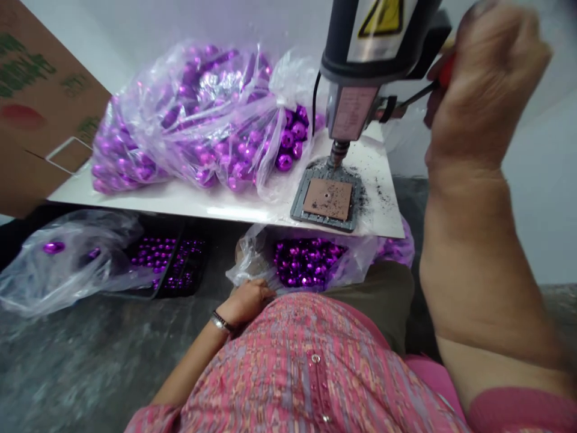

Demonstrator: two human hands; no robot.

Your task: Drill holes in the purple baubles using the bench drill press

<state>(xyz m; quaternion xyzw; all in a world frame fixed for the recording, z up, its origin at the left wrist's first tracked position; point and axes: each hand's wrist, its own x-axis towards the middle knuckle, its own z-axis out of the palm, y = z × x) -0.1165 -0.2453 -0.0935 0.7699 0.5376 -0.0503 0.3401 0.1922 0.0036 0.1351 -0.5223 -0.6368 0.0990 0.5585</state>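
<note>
My right hand [489, 84] is wrapped round the red-ended lever [446, 71] of a drill press [354, 108], at the upper right. Below the drill's chuck, a brown square plate [327, 198] with a small hole lies on the grey metal base [297, 201], with dark shavings over and beside it. My left hand [252, 297] rests low by my lap, beside an open plastic bag of shiny purple beads [309, 261]. Its fingers are curled near the bag's edge, and whatever they hold is hidden.
A large clear bag of purple beads [193, 120] lies on the white table [225, 207]. At the left are a cardboard box [40, 114] and, lower down, a dark crate of purple beads [169, 261] partly under plastic [67, 273].
</note>
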